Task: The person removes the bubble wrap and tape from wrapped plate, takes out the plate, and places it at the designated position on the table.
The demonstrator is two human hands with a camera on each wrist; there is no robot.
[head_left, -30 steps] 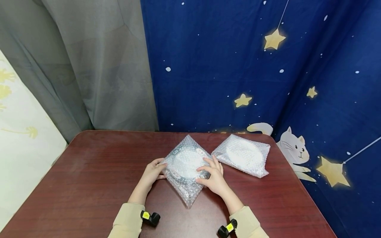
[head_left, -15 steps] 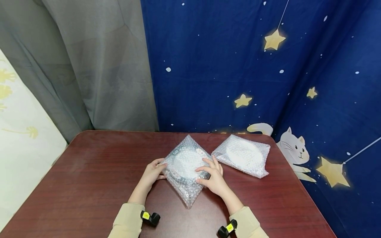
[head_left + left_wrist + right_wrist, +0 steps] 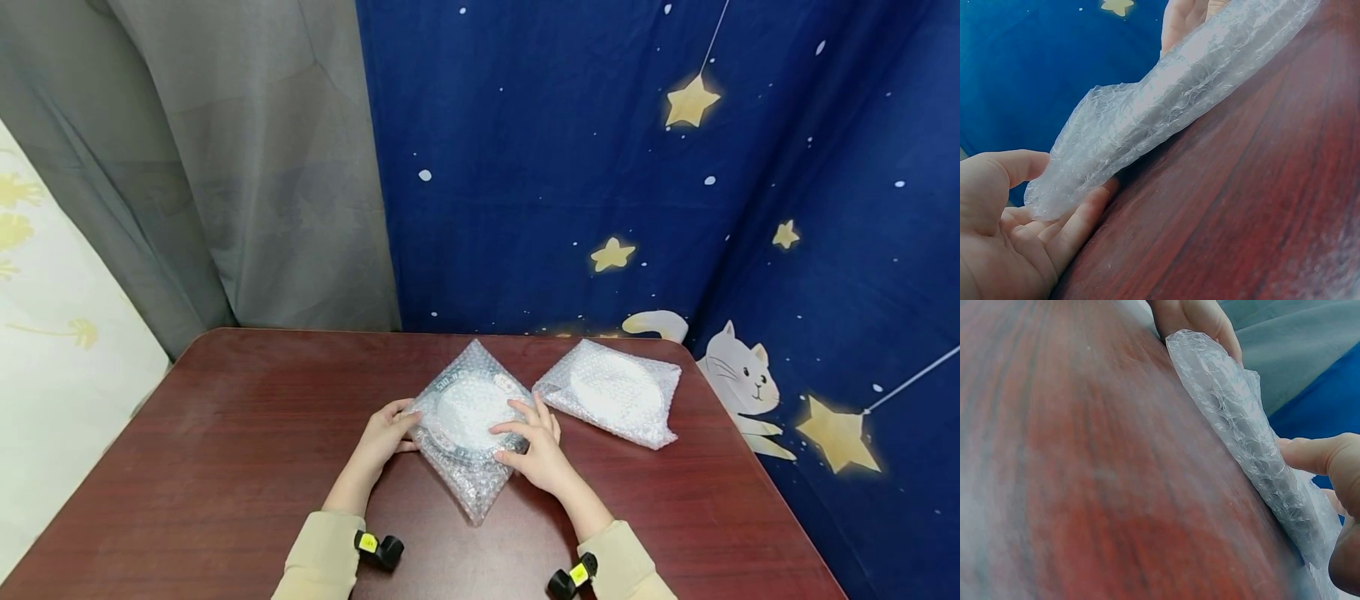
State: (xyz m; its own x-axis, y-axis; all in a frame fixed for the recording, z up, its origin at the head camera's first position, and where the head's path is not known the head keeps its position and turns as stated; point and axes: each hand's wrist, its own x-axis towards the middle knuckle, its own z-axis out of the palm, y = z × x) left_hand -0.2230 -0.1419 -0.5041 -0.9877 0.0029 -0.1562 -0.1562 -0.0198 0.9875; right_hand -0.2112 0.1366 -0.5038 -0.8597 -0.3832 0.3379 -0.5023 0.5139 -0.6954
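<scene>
A square bubble-wrap package point(image 3: 468, 417) stands out in the middle of the table, turned with a corner towards me. Through the wrap shows a round white shape with a dark printed band around it. My left hand point(image 3: 386, 433) pinches its left corner, thumb above and fingers beneath, as the left wrist view shows. At the right corner, my right hand point(image 3: 536, 442) grips with spread, bent fingers and thumb on the upper face; part of that corner is hidden. The package point(image 3: 1166, 94) lies close over the wood, its left end raised on my fingers.
To the right lies a second bubble-wrap package point(image 3: 615, 390), with a round white shape inside, near the back edge of the reddish-brown table point(image 3: 247, 433). A grey curtain point(image 3: 277, 208) and a blue star-patterned curtain point(image 3: 540, 167) hang behind.
Both hands keep their places on the package. Only the right fingers shift very slightly to the left across its face.
</scene>
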